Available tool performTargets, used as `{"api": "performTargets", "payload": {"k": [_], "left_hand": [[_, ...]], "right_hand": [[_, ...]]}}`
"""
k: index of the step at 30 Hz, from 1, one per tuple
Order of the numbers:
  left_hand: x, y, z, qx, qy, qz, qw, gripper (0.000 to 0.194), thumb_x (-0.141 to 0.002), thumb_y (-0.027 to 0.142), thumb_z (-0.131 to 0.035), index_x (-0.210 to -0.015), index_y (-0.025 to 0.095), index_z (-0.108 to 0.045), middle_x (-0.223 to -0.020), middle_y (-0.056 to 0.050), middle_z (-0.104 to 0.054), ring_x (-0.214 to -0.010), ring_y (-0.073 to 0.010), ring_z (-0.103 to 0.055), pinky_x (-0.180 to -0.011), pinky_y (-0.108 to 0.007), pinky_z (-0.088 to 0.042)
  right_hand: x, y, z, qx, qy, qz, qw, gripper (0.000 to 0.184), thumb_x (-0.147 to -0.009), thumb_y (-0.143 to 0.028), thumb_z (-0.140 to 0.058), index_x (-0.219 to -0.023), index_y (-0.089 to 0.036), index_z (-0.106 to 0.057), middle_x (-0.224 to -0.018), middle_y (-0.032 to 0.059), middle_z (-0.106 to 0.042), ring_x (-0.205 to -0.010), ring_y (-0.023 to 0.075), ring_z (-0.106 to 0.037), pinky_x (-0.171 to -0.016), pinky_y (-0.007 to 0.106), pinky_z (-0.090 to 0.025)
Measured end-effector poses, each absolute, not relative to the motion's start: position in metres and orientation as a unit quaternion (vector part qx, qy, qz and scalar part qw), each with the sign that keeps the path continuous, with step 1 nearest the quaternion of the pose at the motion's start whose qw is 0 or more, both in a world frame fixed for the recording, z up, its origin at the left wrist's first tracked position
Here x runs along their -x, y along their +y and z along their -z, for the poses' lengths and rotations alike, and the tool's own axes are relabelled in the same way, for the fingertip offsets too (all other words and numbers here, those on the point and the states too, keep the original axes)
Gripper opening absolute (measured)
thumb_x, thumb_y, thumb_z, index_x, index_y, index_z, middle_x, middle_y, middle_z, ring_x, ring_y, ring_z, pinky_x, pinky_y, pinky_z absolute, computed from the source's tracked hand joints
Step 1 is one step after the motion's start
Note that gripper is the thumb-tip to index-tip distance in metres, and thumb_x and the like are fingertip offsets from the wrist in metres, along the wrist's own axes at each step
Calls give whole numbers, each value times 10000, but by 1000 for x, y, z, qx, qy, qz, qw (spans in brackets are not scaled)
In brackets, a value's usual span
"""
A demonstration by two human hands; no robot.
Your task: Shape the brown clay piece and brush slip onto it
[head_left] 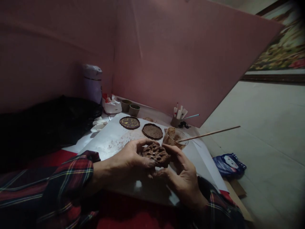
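Between both hands I hold a brown, clay-like lump with several round holes in its upper face, above the white sheet. My left hand grips its left side, thumb at the near edge and fingers at the far edge. On the right side, my right hand curls its fingers and thumb around the lump. Past it on the sheet lie a flat dark disc with yellow marks and a plain brown disc. A clear, brown-smeared cup with a long thin stick stands just beyond my right hand.
Two small dark cups, a tissue pack and a purple bottle-like container stand at the back left. A pot of markers is at the back right. Black plastic lies left. Pink panels rise behind.
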State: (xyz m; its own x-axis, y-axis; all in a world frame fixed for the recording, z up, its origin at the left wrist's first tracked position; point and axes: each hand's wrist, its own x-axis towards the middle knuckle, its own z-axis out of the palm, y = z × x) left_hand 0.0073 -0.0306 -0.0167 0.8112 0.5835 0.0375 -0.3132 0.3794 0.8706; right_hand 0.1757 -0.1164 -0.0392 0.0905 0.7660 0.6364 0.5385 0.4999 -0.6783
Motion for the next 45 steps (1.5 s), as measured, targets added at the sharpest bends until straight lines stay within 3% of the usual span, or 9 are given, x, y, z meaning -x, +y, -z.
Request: {"api": "performTargets", "payload": {"k": [5, 8, 14, 22, 27, 32, 37, 41, 45], "left_hand": [[-6, -32, 15, -470, 119, -232, 843, 500, -632, 166, -796, -1089, 131, -596, -1000, -107, -681, -582, -125, -640, -526, -235, -505], [-5, -31, 17, -477, 125, -240, 836, 478, -641, 137, -781, -1078, 139, -586, -981, -96, -673, -599, -134, -647, -527, -236, -521], [-4, -31, 18, -512, 158, -245, 808, 438, -691, 102, -733, -1082, 177, -550, -926, -56, -672, -599, -135, -657, -518, -240, -543], [-6, -32, 18, -532, 196, -263, 780, 338, -689, 124, -737, -976, 144, -559, -764, -33, -690, -423, -98, -598, -416, -203, -495], [-6, -32, 19, -523, 180, -260, 791, 408, -725, 166, -737, -1093, 155, -561, -859, -58, -704, -471, -102, -624, -463, -219, -516], [-6, -30, 19, -494, 81, -241, 832, 695, -668, 66, -773, -1280, 175, -463, -967, -89, -717, -786, -186, -713, -741, -292, -557], [-6, -30, 17, -501, 68, -255, 824, 470, -709, 107, -751, -1139, 148, -568, -1120, -131, -674, -868, -221, -705, -776, -327, -550], [-7, -30, 15, -552, 105, -260, 786, 433, -742, 155, -734, -1133, 147, -547, -1021, -116, -700, -774, -215, -712, -713, -342, -557], [-8, -31, 14, -547, 141, -280, 776, 338, -718, 145, -746, -1009, 130, -573, -841, -57, -709, -658, -158, -680, -632, -291, -551]], "right_hand": [[-176, -118, 42, 509, -639, -130, 563, 461, -757, -200, -705, -1197, -236, -576, -1070, 58, -684, -905, 183, -671, -764, 317, -570], [-175, -118, 39, 497, -639, -116, 575, 346, -758, -202, -707, -1097, -227, -642, -970, 40, -692, -866, 182, -670, -738, 320, -569], [-173, -114, 36, 475, -644, -75, 594, 298, -753, -159, -710, -1032, -260, -697, -900, 8, -692, -824, 155, -663, -707, 287, -558], [-166, -114, 36, 493, -639, -63, 587, 166, -760, -119, -699, -875, -233, -736, -795, 3, -682, -712, 131, -654, -637, 237, -526], [-164, -114, 37, 527, -597, -98, 597, 152, -780, -185, -699, -912, -255, -726, -805, -4, -690, -746, 138, -656, -688, 252, -527], [-168, -110, 34, 526, -505, -218, 648, 133, -781, -278, -697, -908, -240, -709, -863, 14, -736, -786, 158, -687, -714, 269, -557], [-173, -108, 33, 522, -508, -229, 646, 155, -798, -337, -681, -906, -229, -706, -861, 27, -735, -764, 145, -676, -650, 229, -549], [-173, -110, 35, 501, -527, -222, 650, 159, -802, -297, -687, -956, -258, -700, -831, 0, -711, -676, 105, -636, -574, 184, -512], [-172, -112, 36, 484, -573, -200, 630, 164, -790, -231, -701, -950, -264, -712, -845, -2, -676, -757, 125, -640, -670, 225, -523]]}}
